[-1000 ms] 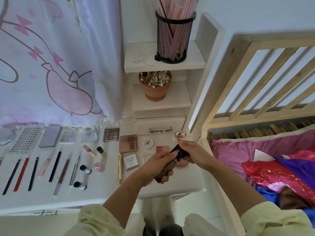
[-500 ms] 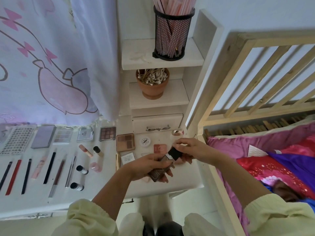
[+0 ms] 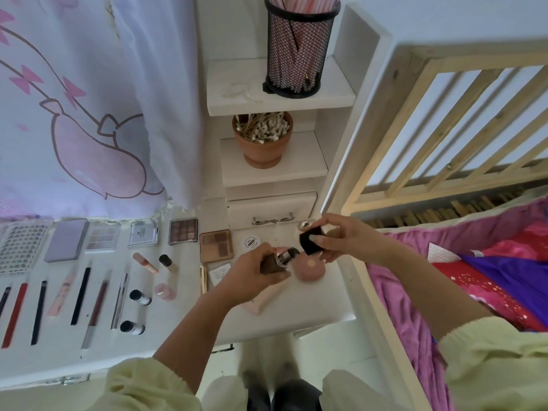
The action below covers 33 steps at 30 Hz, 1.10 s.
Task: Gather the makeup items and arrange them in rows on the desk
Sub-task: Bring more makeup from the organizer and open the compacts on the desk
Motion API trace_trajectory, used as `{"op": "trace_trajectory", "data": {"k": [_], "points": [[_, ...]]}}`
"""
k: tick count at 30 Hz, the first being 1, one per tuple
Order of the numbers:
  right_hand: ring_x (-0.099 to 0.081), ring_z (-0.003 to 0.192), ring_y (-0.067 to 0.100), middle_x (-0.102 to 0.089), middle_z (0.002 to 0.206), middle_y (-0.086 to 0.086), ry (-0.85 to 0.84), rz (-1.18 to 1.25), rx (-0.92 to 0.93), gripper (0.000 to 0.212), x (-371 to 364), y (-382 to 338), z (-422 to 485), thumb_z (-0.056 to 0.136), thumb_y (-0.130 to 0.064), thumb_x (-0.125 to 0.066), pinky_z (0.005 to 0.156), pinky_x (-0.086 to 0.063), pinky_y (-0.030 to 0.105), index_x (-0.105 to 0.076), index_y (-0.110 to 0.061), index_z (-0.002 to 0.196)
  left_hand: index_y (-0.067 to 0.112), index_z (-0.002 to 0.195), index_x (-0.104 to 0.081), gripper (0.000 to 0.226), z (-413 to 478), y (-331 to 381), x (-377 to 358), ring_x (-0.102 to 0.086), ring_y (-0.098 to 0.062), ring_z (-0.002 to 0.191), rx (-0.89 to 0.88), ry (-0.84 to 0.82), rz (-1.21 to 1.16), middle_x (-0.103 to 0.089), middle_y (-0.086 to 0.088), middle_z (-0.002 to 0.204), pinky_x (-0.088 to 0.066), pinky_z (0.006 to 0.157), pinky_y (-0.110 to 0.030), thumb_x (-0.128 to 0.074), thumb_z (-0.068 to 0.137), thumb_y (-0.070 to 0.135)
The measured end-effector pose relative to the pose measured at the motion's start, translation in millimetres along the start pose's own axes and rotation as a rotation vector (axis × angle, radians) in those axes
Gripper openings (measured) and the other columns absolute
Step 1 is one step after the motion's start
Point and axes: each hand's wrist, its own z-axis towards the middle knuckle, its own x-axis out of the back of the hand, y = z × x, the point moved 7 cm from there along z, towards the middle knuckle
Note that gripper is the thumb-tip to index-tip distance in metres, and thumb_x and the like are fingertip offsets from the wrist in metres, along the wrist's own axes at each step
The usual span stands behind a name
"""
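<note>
**Foundation bottle** (image 3: 269, 264). Brown, square-shouldered body with a silver neck and dark nozzle, uncapped. It was held in the air over the bench (image 3: 314, 304), just left of the pink compact (image 3: 310, 266), and tilted with its neck towards the compact.

- **Handling (judged):** rigid and smooth-sided, probably glass or hard plastic. Fairly weighty for its size and liable to crack if dropped. With the nozzle bare, the contents could smear. Best taken round the flat body, not the neck.
- **Black cap** (image 3: 310, 240): off the bottle, just above the compact and apart from the nozzle. Light and stiff.
- **Left hand** (image 3: 249, 277): fingers curled round the bottle's body.
- **Right hand** (image 3: 344, 241): thumb and fingertips pinched the cap.
- **Also present:**
  - a brown eyeshadow palette (image 3: 215, 245), left of the compact
  - liners and pencils (image 3: 80, 295) in a row, well to the compact's left
  - a small white jar (image 3: 252, 242), near the compact's upper left
</note>
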Motion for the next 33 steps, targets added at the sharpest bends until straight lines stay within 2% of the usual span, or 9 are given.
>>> {"op": "trace_trajectory", "data": {"k": [4,6,9,13,17,21,26,30,33], "points": [[-0.067,0.070,0.025,-0.074,0.085,0.016,0.154,0.064,0.004,0.021,5.2,-2.1,13.0,0.091,-0.029,-0.064,0.074,-0.056,0.036,-0.063,-0.016,0.108,0.024,0.083,-0.058,0.024,6.3,-3.3,-11.8,-0.063,-0.017,0.076,0.065,-0.026,-0.254,-0.064,0.000,0.082,-0.059,0.072,-0.032,-0.080,0.078,0.016],[-0.067,0.068,0.026,-0.074,0.083,0.016,0.221,0.078,-0.039,0.023,17.7,10.2,8.8,0.091,-0.031,-0.064,0.075,-0.056,0.039,-0.063,-0.015,0.107,0.029,0.082,-0.063,0.028,3.4,-13.2,-15.7,-0.066,-0.013,0.078,0.091,-0.004,-0.329,-0.069,0.006,0.080,-0.060,0.076,-0.033,-0.083,0.073,0.012],[-0.068,0.061,0.019,-0.074,0.078,0.012,0.256,-0.040,-0.143,0.021,21.3,39.5,2.7,0.090,-0.029,-0.066,0.066,-0.057,0.031,-0.062,-0.015,0.105,0.031,0.080,-0.067,0.028,2.8,-31.5,-23.8,-0.063,-0.005,0.073,0.138,0.043,-0.270,-0.070,0.011,0.074,-0.054,0.077,-0.026,-0.088,0.066,0.019],[-0.064,0.054,0.011,-0.072,0.077,0.011,0.183,-0.209,-0.226,0.022,4.1,88.8,-1.6,0.085,-0.018,-0.072,0.056,-0.054,0.020,-0.063,-0.013,0.104,0.016,0.086,-0.070,0.028,2.1,-35.4,-52.7,-0.062,-0.005,0.070,0.194,0.012,-0.316,-0.069,0.005,0.076,-0.052,0.064,-0.018,-0.088,0.064,0.012],[-0.062,0.068,0.007,-0.067,0.084,-0.006,0.099,-0.527,-0.226,0.027,-3.9,127.9,0.8,0.080,-0.026,-0.075,0.060,-0.046,0.013,-0.066,-0.025,0.106,0.018,0.082,-0.066,0.033,7.1,-39.1,-78.4,-0.065,-0.012,0.077,0.216,0.034,-0.201,-0.071,0.002,0.080,-0.048,0.072,-0.024,-0.090,0.060,0.024],[-0.062,0.100,0.015,-0.067,0.110,-0.008,0.006,-0.746,-0.175,0.033,-11.4,149.7,8.2,0.083,-0.034,-0.067,0.076,-0.042,0.022,-0.063,-0.032,0.115,0.015,0.086,-0.066,0.038,13.4,-45.3,-91.3,-0.066,-0.022,0.084,0.273,0.090,-0.130,-0.071,-0.001,0.082,-0.051,0.079,-0.036,-0.090,0.058,0.027],[-0.062,0.101,0.020,-0.067,0.105,-0.003,-0.073,-0.891,-0.019,0.029,-14.8,150.8,21.9,0.088,-0.036,-0.054,0.078,-0.045,0.028,-0.060,-0.032,0.116,0.017,0.086,-0.067,0.036,13.7,-42.3,-102.8,-0.066,-0.019,0.083,0.338,0.190,-0.148,-0.071,0.003,0.082,-0.052,0.080,-0.037,-0.089,0.058,0.025],[-0.061,0.093,0.020,-0.065,0.101,-0.002,-0.126,-1.036,0.076,0.022,-17.8,152.6,27.9,0.090,-0.038,-0.050,0.070,-0.043,0.028,-0.058,-0.028,0.107,0.017,0.092,-0.071,0.037,5.1,-40.6,-111.9,-0.065,-0.011,0.080,0.378,0.232,-0.221,-0.072,0.004,0.087,-0.053,0.075,-0.020,-0.089,0.060,0.010],[-0.060,0.090,0.020,-0.063,0.098,-0.002,-0.138,-1.020,0.102,0.021,-17.7,154.3,29.5,0.090,-0.039,-0.050,0.072,-0.046,0.029,-0.058,-0.025,0.103,0.016,0.094,-0.072,0.038,2.0,-37.2,-114.5,-0.063,-0.005,0.078,0.400,0.247,-0.247,-0.071,0.004,0.090,-0.049,0.072,-0.012,-0.088,0.061,0.005]]}}
